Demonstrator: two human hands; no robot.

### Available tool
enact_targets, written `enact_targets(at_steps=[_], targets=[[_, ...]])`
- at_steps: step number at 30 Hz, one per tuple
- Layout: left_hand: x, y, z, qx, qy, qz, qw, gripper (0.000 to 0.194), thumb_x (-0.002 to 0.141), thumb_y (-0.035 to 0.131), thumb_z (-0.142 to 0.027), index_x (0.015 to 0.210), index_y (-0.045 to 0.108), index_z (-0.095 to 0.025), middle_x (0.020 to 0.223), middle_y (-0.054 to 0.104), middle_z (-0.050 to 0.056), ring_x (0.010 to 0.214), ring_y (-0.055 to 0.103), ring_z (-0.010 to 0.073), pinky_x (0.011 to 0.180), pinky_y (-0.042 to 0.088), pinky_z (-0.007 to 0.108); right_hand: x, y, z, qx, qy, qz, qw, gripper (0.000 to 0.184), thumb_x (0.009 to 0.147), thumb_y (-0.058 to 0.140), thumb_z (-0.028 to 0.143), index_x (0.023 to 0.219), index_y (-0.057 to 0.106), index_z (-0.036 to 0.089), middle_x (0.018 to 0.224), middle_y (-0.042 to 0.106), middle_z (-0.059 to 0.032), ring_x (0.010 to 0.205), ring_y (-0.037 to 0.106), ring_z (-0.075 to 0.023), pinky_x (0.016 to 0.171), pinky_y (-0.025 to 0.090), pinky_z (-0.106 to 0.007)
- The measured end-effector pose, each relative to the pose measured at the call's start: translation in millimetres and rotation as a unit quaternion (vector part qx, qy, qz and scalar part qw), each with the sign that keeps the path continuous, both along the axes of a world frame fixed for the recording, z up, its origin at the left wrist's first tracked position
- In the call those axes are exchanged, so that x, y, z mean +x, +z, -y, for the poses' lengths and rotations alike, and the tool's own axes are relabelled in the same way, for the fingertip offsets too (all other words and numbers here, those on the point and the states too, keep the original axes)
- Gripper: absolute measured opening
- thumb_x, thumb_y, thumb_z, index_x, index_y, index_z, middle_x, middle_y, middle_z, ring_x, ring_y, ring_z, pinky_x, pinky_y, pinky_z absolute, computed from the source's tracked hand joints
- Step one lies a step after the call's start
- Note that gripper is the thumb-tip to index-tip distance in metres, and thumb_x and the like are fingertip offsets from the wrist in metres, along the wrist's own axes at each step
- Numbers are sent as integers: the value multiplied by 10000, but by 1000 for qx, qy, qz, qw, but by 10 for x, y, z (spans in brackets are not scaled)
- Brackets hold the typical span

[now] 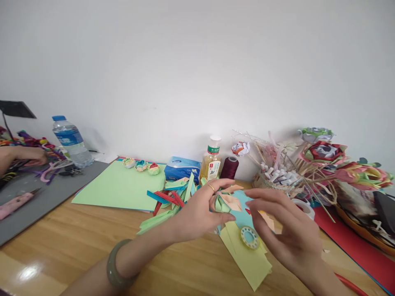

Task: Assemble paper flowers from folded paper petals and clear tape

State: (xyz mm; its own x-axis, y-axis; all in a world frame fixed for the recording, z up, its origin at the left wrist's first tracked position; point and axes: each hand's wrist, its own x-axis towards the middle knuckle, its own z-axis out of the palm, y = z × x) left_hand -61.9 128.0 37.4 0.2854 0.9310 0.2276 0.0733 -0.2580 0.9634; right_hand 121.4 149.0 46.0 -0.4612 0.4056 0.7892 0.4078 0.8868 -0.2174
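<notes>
My left hand [200, 209], with a ring and a green bangle, grips a small folded paper flower [224, 203] in green and peach. Its thumb lies below the flower and its fingers curl behind, hiding part of it. Just to the right, my right hand [286, 230] hovers with its fingers apart and nothing visible in them. Beneath the hands are yellow paper pieces [247, 263], a light blue sheet [239, 197] and a roll of clear tape [249, 237]. Cut paper strips [173, 197] in green, red and blue are heaped left of the flower.
Three small paper flowers [141, 165] sit on a green paper stack [123, 185]. Behind stand a tissue pack [182, 167], a drink bottle [212, 160] and a thread spool [229, 167]. Paper flowers on stems [324, 154] fill the right; another person's hand [24, 157] is far left.
</notes>
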Motion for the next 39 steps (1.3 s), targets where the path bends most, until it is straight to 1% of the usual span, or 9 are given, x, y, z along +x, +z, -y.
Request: enact_targets(at_steps=[2,5,8,12,19,24,29,35,39], targets=[[-1,-13,2,86,65,-66,992,547,749,637,-157,1246,433,-254,1317,469,61,1209,432,211,1000,349,347,-32,8,0,-186,-8,-30,982,109,846,503,201,804,603,215,732,649,-34,646,608,-163,536,489,-258],[1,-59,-3,169,105,-140,970,520,795,561,-123,1269,407,-268,1275,483,60,1201,417,205,999,342,355,-89,17,2,-440,55,-40,895,287,863,483,382,689,601,187,586,566,3,511,523,-119,451,437,-216],[11,-97,1,196,97,-147,965,536,798,537,-95,1280,378,-266,1234,479,61,1168,430,196,988,350,346,-129,11,8,-536,96,-94,834,300,791,581,444,664,593,173,584,538,15,509,484,-100,466,418,-204],[30,-98,40,151,60,-87,983,501,824,546,-180,1280,352,-259,1280,417,67,1212,393,199,1009,336,325,-150,-7,18,-577,109,-127,799,315,721,658,467,634,596,171,556,527,21,493,444,-90,457,379,-201],[52,-96,81,43,4,38,998,512,815,589,-240,1268,352,-274,1294,402,53,1155,439,204,959,360,299,-145,-29,18,-583,108,-114,797,357,707,662,502,610,571,171,523,492,33,456,370,-73,435,297,-207],[59,-111,88,-10,-33,115,993,513,796,620,-210,1238,376,-297,1236,443,27,1095,461,175,888,381,257,-130,-50,21,-584,116,-100,797,349,727,651,490,612,557,175,510,435,49,458,309,-69,424,229,-206],[61,-131,87,-47,-63,177,981,509,770,653,-192,1205,414,-303,1024,497,-13,926,497,116,783,403,206,-124,-61,22,-592,115,-99,791,348,732,646,490,616,556,175,515,421,51,458,304,-69,423,217,-208],[82,-141,84,-83,-63,228,968,548,720,702,-176,1186,436,-287,960,491,-22,855,484,92,738,397,186,-134,-51,33,-589,121,-102,793,348,725,651,492,617,564,174,515,426,52,457,308,-67,428,230,-206],[93,-150,93,-79,-60,242,965,539,709,711,-181,1171,454,-286,935,493,-18,826,480,95,717,401,193,-143,-62,41,-604,116,-105,782,348,722,656,491,622,569,169,508,426,55,444,310,-60,412,216,-202]])
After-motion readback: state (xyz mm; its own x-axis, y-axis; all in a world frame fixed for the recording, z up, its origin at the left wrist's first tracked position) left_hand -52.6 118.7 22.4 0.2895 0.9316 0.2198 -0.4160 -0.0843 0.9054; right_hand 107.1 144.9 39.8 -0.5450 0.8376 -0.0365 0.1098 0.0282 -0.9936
